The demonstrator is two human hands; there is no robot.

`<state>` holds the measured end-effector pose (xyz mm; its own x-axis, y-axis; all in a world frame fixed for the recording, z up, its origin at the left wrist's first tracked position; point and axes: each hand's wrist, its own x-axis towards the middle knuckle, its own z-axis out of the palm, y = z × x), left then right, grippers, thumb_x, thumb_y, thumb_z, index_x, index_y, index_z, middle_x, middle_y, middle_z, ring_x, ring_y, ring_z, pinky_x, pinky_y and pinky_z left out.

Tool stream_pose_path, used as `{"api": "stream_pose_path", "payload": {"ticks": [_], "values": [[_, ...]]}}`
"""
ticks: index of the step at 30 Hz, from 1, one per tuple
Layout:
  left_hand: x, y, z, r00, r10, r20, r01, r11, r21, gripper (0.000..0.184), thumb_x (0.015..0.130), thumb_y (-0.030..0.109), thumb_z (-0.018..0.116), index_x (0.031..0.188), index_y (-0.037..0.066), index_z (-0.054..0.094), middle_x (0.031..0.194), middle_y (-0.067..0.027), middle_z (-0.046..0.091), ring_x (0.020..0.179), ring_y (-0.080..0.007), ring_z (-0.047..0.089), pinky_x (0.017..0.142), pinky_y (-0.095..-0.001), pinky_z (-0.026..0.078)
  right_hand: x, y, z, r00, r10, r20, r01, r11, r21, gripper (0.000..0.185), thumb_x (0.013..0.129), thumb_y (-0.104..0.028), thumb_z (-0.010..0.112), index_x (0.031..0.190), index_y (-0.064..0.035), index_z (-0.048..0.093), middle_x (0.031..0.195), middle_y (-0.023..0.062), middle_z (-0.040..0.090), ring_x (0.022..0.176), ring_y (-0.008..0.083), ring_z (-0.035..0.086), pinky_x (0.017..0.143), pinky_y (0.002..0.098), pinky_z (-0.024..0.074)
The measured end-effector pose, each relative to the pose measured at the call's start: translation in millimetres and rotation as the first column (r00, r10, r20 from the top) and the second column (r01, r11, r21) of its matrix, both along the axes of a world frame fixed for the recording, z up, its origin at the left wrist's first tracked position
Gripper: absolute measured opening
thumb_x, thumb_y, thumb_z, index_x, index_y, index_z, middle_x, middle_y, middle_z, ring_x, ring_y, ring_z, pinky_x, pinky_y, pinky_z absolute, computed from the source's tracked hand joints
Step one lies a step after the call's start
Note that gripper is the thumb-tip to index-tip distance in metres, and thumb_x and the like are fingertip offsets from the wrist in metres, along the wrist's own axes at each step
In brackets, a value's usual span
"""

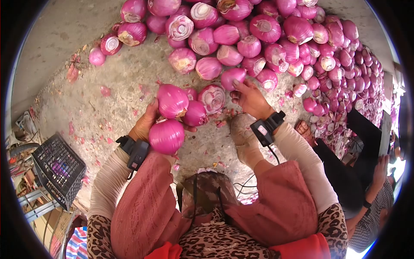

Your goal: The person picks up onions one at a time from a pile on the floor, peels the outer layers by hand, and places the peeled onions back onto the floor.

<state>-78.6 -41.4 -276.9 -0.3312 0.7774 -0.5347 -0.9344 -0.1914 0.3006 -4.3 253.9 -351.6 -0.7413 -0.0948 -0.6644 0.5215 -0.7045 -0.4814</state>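
My left hand [145,122] is closed round a cluster of peeled purple onions: a large upper onion [172,100], a lower round onion [167,134] and a smaller onion [195,114], with fingertips showing beneath the smaller one. My right hand [253,100] has its thumb and fingers on another onion [232,78] at the near edge of the heap. Between the two hands, an onion with a cut, ringed face [212,98] rests on the concrete, and part of one more shows behind the cluster.
A large onion heap [265,28] spreads across the back and right. Skin scraps litter the concrete floor [116,116]. A black plastic crate [58,168] stands at left. My shoe [242,134] is near my right hand. Another person's dark-clothed leg [336,177] and arm are at right.
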Motion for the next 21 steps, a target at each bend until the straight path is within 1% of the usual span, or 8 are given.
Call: {"api": "stream_pose_path", "payload": {"ticks": [1, 3, 4, 10, 13, 15, 16, 21], "values": [[0, -1, -2, 1.000, 0.001, 0.001, -0.001, 1.000, 0.000, 0.095, 0.077, 0.067, 0.056, 0.140, 0.001, 0.029, 0.138, -0.0200, 0.042, 0.117, -0.0450, 0.049, 0.094, -0.0606, 0.044, 6, 2, 1, 1.000, 0.001, 0.001, -0.001, 1.000, 0.000, 0.031, 0.087, -0.015, 0.066, 0.112, -0.0037, 0.052, 0.097, 0.0037, 0.063, 0.081, 0.0152, 0.060, 0.066, 0.0296, 0.0478], [-2, -1, -4, 1.000, 0.000, 0.014, 0.000, 1.000, 0.020, 0.094, 0.079, 0.067, 0.054, 0.141, 0.001, 0.028, 0.139, -0.0198, 0.041, 0.116, -0.0446, 0.050, 0.094, -0.0593, 0.044, 14, 4, 11, 0.987, 0.081, -0.142, -0.115, 0.962, -0.249, 0.040, 0.089, -0.003, 0.058, 0.126, -0.0097, 0.046, 0.112, 0.0071, 0.059, 0.093, 0.0181, 0.060, 0.074, 0.0345, 0.0504], [-2, 0, -5, 1.000, -0.003, 0.014, 0.003, 1.000, 0.021, 0.094, 0.079, 0.067, 0.054, 0.141, 0.001, 0.028, 0.139, -0.0198, 0.041, 0.116, -0.0446, 0.050, 0.094, -0.0593, 0.044, 17, 7, 6, 0.986, 0.128, -0.108, -0.154, 0.945, -0.289, 0.057, 0.086, 0.001, 0.058, 0.136, -0.0160, 0.038, 0.121, 0.0082, 0.055, 0.102, 0.0205, 0.059, 0.081, 0.0401, 0.0513], [-3, 8, 0, 1.000, 0.009, -0.009, -0.009, 1.000, 0.013, 0.092, 0.081, 0.068, 0.050, 0.140, 0.002, 0.029, 0.140, -0.0190, 0.039, 0.118, -0.0425, 0.049, 0.094, -0.0582, 0.045, 16, 6, 18, 0.952, 0.155, -0.265, -0.229, 0.933, -0.279, 0.073, 0.081, 0.004, 0.062, 0.144, -0.0147, 0.030, 0.135, 0.0132, 0.046, 0.117, 0.0273, 0.053, 0.089, 0.0465, 0.0490], [-2, 4, -9, 1.000, 0.015, 0.005, -0.016, 0.997, 0.074, 0.089, 0.083, 0.067, 0.048, 0.141, 0.002, 0.029, 0.141, -0.0189, 0.038, 0.119, -0.0421, 0.048, 0.095, -0.0566, 0.045, 16, 7, 24, 0.952, 0.177, -0.248, -0.245, 0.928, -0.280, 0.071, 0.082, 0.007, 0.059, 0.143, -0.0159, 0.029, 0.132, 0.0090, 0.046, 0.111, 0.0200, 0.055, 0.087, 0.0382, 0.0518], [-2, -5, -18, 0.999, -0.004, 0.033, 0.006, 0.998, -0.067, 0.088, 0.084, 0.067, 0.046, 0.141, 0.002, 0.028, 0.140, -0.0202, 0.039, 0.120, -0.0418, 0.047, 0.096, -0.0552, 0.045, 19, 2, 19, 0.953, 0.169, -0.250, -0.245, 0.917, -0.315, 0.070, 0.083, 0.005, 0.059, 0.143, -0.0153, 0.029, 0.133, 0.0102, 0.045, 0.112, 0.0207, 0.055, 0.087, 0.0386, 0.0522], [-2, -4, -20, 1.000, -0.012, 0.022, 0.013, 1.000, -0.021, 0.089, 0.084, 0.068, 0.044, 0.141, 0.001, 0.028, 0.139, -0.0212, 0.039, 0.120, -0.0413, 0.047, 0.096, -0.0551, 0.045, 23, 6, 17, 0.955, 0.165, -0.248, -0.245, 0.907, -0.341, 0.069, 0.084, 0.004, 0.058, 0.143, -0.0147, 0.028, 0.133, 0.0114, 0.045, 0.112, 0.0214, 0.055, 0.086, 0.0389, 0.0527], [-1, 22, -4, 0.999, -0.040, -0.033, 0.040, 0.999, -0.008, 0.094, 0.082, 0.073, 0.041, 0.141, 0.001, 0.029, 0.140, -0.0197, 0.039, 0.120, -0.0387, 0.048, 0.094, -0.0550, 0.046, 33, -3, 12, 0.946, 0.247, -0.208, -0.304, 0.899, -0.315, 0.050, 0.092, -0.019, 0.058, 0.136, -0.0118, 0.035, 0.118, 0.0135, 0.057, 0.091, 0.0277, 0.066, 0.068, 0.0383, 0.0577]]}}
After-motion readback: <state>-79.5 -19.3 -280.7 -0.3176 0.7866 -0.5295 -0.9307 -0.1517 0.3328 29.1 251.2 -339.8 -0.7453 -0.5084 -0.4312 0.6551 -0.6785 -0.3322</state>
